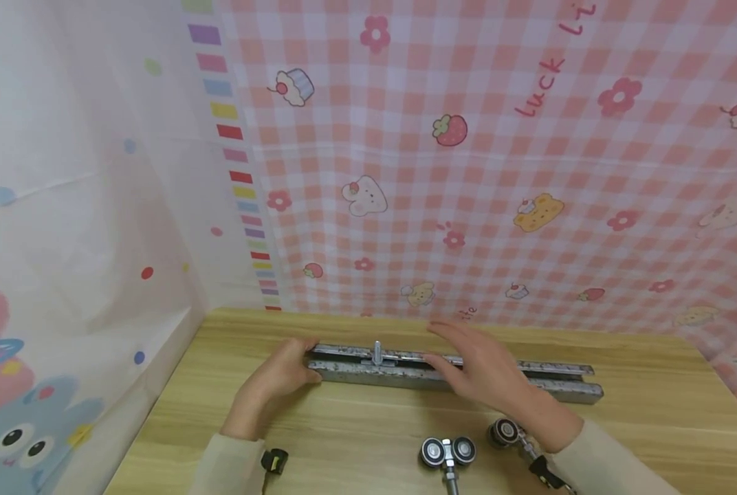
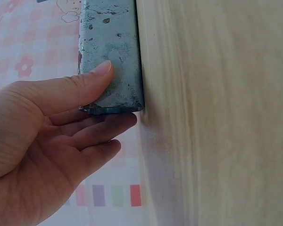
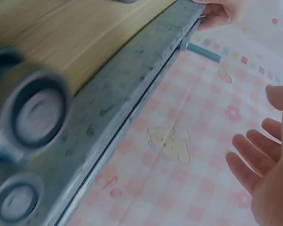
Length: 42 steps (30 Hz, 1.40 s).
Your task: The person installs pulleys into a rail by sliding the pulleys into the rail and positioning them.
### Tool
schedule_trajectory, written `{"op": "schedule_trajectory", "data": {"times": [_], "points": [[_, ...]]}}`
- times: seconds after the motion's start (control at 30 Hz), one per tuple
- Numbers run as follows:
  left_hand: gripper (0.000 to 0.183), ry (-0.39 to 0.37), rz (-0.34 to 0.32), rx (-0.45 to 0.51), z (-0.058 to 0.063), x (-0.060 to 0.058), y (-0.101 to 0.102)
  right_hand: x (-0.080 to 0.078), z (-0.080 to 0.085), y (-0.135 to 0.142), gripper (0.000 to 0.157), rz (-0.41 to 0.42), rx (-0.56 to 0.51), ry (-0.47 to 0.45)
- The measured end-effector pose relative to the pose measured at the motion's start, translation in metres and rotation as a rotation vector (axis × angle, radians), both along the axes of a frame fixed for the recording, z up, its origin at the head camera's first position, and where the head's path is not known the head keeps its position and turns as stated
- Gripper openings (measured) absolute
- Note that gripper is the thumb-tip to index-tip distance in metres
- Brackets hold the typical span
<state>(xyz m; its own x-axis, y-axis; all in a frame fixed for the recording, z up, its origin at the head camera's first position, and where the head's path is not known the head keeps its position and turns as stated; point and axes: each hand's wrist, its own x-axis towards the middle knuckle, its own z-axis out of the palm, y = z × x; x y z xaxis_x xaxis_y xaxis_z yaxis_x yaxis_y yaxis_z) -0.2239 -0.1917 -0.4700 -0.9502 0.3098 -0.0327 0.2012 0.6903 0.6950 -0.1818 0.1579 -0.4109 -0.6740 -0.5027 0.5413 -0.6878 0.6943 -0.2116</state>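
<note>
A slotted grey metal rail (image 1: 375, 375), scuffed and spotted, lies lengthwise on the wooden table. From its slot a threaded bolt (image 1: 377, 353) stands upright, left of the rail's middle. My left hand (image 1: 284, 371) grips the rail's left end; in the left wrist view the thumb (image 2: 92, 84) lies on the side face and the other fingers reach behind and past the end. Over the right half of the rail hovers my right hand (image 1: 482, 364), its fingers spread and loosely bent, with nothing held. The right wrist view shows that hand (image 3: 269, 160) apart from the rail.
A twin-wheel roller (image 1: 447, 454) with a threaded stem lies in front of the rail. Another roller (image 1: 506, 433) lies beside the right forearm. A small black-and-yellow object (image 1: 274, 460) is by the left sleeve. Patterned cloth (image 1: 443, 206) hangs behind the wooden table (image 1: 356, 426).
</note>
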Motion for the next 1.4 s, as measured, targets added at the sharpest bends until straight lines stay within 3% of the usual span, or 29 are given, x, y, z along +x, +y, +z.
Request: {"op": "schedule_trajectory", "data": {"times": [0.43, 0.87, 1.0, 1.13, 1.4], "points": [[0.052, -0.006, -0.005, -0.007, 0.003, -0.002, 0.004, 0.039, -0.006, 0.067, 0.059, -0.037, 0.025, 0.077], [0.057, 0.003, -0.013, -0.02, 0.003, -0.002, 0.005, 0.067, -0.02, 0.099, 0.086, -0.113, 0.096, 0.075], [0.055, 0.007, -0.011, -0.019, 0.004, -0.002, 0.007, 0.077, -0.024, 0.106, 0.101, -0.174, 0.128, -0.009], [0.055, 0.004, -0.012, -0.017, 0.005, -0.002, 0.008, 0.088, -0.028, 0.112, 0.119, -0.27, 0.181, -0.167], [0.062, -0.012, -0.015, -0.013, 0.002, 0.0, 0.002, 0.103, -0.041, 0.121, 0.114, -0.404, 0.22, -0.424]]}}
